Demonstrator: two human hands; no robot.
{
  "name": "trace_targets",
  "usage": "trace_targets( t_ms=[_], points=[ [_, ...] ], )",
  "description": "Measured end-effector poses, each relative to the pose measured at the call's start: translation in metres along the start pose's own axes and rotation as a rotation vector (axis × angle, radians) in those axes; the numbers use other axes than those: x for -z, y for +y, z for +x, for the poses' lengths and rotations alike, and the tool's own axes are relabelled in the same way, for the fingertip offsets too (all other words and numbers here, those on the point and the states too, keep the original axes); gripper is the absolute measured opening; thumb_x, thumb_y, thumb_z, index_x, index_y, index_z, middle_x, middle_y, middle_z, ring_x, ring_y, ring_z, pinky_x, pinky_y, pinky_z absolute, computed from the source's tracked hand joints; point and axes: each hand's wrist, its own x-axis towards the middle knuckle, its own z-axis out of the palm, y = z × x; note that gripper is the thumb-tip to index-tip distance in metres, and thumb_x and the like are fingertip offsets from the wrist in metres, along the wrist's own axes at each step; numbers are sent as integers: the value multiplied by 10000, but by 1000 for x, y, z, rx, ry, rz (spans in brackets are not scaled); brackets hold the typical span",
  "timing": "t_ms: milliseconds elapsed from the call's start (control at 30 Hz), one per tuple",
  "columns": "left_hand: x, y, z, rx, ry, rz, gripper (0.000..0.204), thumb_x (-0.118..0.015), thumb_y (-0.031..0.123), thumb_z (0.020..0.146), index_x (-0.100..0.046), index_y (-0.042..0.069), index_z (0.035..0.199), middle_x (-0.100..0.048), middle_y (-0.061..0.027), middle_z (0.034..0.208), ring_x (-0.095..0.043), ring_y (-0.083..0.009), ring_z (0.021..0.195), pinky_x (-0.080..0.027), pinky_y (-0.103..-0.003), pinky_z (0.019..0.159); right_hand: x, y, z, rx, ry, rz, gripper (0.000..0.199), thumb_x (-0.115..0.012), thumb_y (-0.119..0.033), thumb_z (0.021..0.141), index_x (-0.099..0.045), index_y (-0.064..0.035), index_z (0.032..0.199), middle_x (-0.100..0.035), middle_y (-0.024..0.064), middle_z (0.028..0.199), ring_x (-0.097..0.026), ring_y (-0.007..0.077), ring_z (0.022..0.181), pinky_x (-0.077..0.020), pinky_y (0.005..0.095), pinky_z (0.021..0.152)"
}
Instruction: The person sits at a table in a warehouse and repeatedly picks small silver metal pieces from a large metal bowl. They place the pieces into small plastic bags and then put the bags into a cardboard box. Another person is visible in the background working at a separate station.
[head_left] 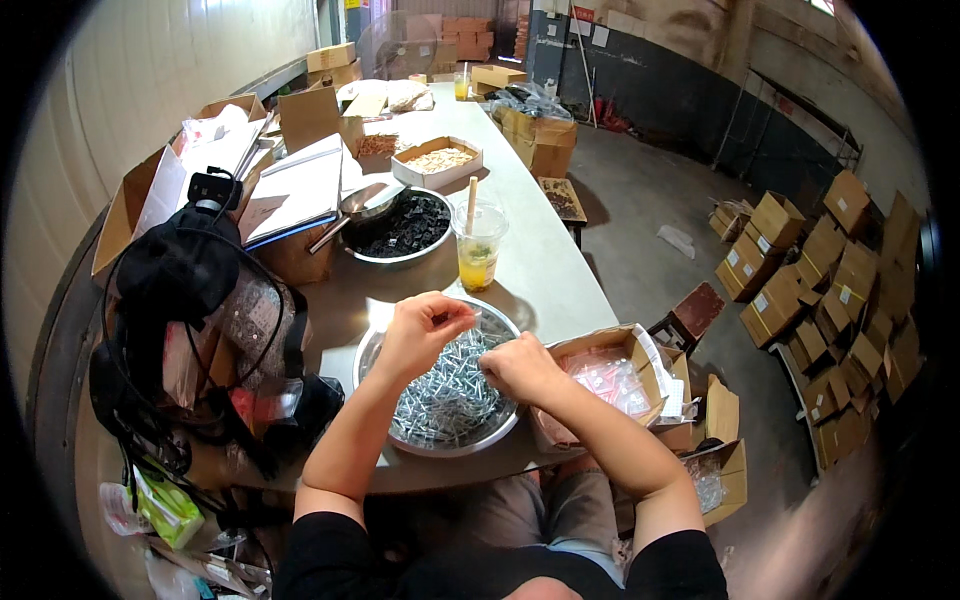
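- A workshop room with a grey floor (640,215) spreads out beyond and to the right of the fastener bowl (445,449).
- The long pale table (550,245) carries that bowl at its near end.
- A large stack of cardboard boxes (825,310) stands well apart, to the bowl's right.
- A black bag (180,265) sits to the bowl's left, with cables around it.
- An open carton (655,375) holding clear plastic packets (610,380) is just beside the bowl on its right.
- A bowl of black parts (400,225) is beyond the fastener bowl, slightly left.
- A clear cup (480,245) of yellow drink stands upright just past the bowl's far rim.
- The left hand (425,328) is over the bowl's far part, fingers curled toward the thumb; whether the tips pinch a fastener, I cannot tell.
- The right hand (522,369) is over the bowl's right side, knuckles bent and fingertips hidden; I cannot tell what they grip.
- Silvery metal fasteners (445,400) are heaped inside the bowl, directly below the left hand and beside the right hand's curled fingers.
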Motion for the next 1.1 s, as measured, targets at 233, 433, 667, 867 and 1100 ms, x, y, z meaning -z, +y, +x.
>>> trace_targets(
  t_ms=[233, 433, 667, 867, 1100],
  points=[
    [1, 4, -2, 25, -5, -43, 63, -723, 12, 816, -677, -31, 823, -682, -66, 772, -616, -69, 713, -494, -199, 619, -3, 6, 1, 22, 156, 209, 117, -650, -148, 780, -689, -109, 883, -679, 85, 830, -653, 278, 826, -485, 424, 721],
    [7, 2, 1, -19, 33, -152, 106, -749, 10, 790, -649, -26, 778, -689, -72, 773, -624, -69, 691, -505, -200, 596, -14, 1, 8, 67, 172, 204, 105, -605, -157, 798, -691, -98, 812, -677, 114, 814, -661, 296, 796, -506, 436, 724],
    [0, 3, 2, -41, -23, -367, 154, -730, -14, 796, -681, -63, 934, -691, -103, 943, -638, -89, 753, -521, -205, 643, -11, -10, 8, -103, -20, 42, 108, -589, -164, 784, -686, -118, 769, -660, 135, 711, -664, 321, 724, -514, 449, 700],
    [9, 4, 1, 34, -153, -289, 173, -769, 20, 769, -615, -41, 822, -678, -113, 923, -627, -83, 723, -520, -207, 633, 8, 0, -4, -77, 103, 138, 107, -624, -182, 796, -704, -113, 815, -663, 132, 770, -660, 318, 769, -523, 430, 703],
    [2, 12, -3, 72, -313, 112, 315, -780, 191, 798, -549, -18, 848, -642, -100, 834, -592, -129, 757, -489, -273, 659, 90, -5, -19, -98, 455, 480, 122, -648, -71, 821, -703, -30, 922, -649, 145, 887, -654, 290, 820, -523, 370, 715]
  ],
)
